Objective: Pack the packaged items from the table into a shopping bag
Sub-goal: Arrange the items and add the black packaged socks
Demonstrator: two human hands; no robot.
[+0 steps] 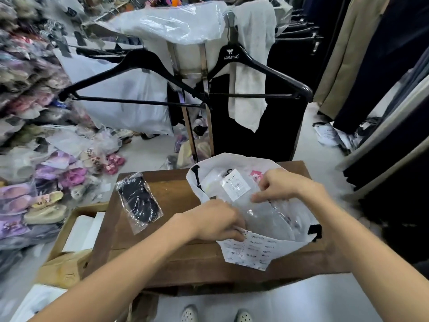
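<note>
Left hand (218, 220) pinches the shopping bag (250, 248) by its near printed flap, likely to keep the mouth open. Right hand (277, 185), fingers clamped on a clear packet (241, 188), feeds it into the bag at the surface's (171, 252) right side. Black packet (139, 203) waits near the far-left corner, unpacked.

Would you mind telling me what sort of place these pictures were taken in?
Most likely a clothing shop or its stockroom: black hangers on a rack, garments hanging at right, piles of bagged slippers, and a shopping bag being packed on a wooden table.
</note>
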